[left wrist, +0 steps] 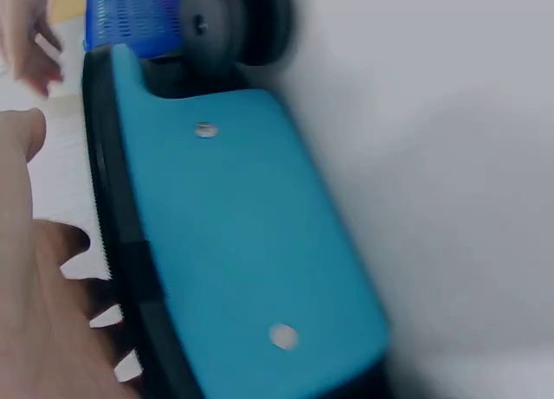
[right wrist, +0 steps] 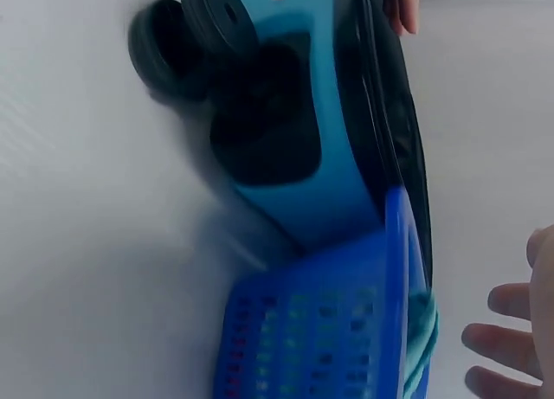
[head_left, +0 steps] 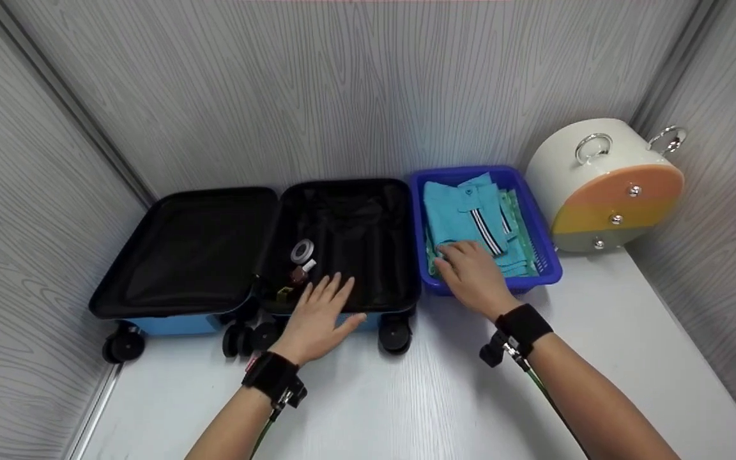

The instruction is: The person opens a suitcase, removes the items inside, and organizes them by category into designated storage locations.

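Observation:
My left hand (head_left: 318,322) is spread with straight fingers over the near edge of the open suitcase (head_left: 368,255), and nothing is in its grasp. Inside that half, by the fingertips, lie a round white-rimmed item (head_left: 302,251), a small dark bottle with a white cap (head_left: 303,272) and a small yellowish piece (head_left: 284,294). Over the near left part of the blue basket (head_left: 545,276) is my right hand (head_left: 475,279), fingers loosely bent and holding nothing. Folded turquoise clothing (head_left: 454,211) with a striped trim fills the basket; whether the fingertips touch it I cannot tell.
The suitcase's other half (head_left: 189,255) lies flat on the left, its wheels (head_left: 126,345) facing me. Right of the basket stands a round cream container (head_left: 572,153) with coloured drawers and metal handles. Grey panels (head_left: 342,89) enclose the white table (head_left: 368,409).

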A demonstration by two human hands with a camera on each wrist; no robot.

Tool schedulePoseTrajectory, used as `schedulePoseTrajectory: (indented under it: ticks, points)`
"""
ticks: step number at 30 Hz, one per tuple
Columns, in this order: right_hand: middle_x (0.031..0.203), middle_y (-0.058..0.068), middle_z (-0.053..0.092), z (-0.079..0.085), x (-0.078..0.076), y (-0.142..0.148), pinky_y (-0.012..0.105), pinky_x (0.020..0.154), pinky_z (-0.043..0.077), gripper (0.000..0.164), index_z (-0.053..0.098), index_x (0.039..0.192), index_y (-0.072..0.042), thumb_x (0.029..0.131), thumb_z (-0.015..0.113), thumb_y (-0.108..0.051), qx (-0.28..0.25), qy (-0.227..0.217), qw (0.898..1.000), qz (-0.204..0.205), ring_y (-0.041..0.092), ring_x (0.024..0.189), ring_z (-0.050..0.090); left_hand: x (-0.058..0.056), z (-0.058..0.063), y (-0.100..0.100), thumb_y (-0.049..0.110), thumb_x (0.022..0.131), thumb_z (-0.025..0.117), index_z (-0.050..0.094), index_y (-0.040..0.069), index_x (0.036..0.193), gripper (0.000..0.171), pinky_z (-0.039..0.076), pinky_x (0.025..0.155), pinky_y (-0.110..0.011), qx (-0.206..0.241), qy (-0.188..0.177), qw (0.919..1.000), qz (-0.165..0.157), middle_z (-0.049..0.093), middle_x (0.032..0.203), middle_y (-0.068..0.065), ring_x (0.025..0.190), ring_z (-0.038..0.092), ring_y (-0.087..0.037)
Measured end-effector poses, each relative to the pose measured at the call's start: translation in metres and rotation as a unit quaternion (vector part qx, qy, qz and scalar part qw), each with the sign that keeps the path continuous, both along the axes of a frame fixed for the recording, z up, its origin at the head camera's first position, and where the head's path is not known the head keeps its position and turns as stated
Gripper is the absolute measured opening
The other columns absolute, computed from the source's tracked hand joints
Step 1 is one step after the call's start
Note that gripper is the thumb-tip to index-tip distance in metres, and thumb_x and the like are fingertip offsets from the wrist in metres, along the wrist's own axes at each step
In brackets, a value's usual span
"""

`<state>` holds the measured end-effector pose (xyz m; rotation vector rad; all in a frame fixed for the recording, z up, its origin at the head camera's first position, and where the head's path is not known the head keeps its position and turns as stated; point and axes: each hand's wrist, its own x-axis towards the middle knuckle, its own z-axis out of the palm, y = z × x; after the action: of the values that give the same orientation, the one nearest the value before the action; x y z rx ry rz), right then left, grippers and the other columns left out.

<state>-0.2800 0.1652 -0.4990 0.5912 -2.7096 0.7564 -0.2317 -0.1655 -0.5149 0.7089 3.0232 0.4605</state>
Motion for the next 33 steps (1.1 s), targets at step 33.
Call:
schedulePoseTrajectory:
  ticks: [33]
  points:
    - [0.142,0.021,0.058,-0.007,-0.013,0.017,0.056,0.12,0.024,0.039,0.065,0.137,-0.006,0.099,0.066,-0.008,0.14,0.174,0.968,0.113,0.043,0.141,0.042,-0.001,-0.072,-0.015,0.041,0.104,0.059,0.06,0.012,0.113,0.03,0.038,0.102,-0.047,-0.035,0.263,0.9597,0.091,0.056,0.104,-0.007,0.104,0.053,-0.029]
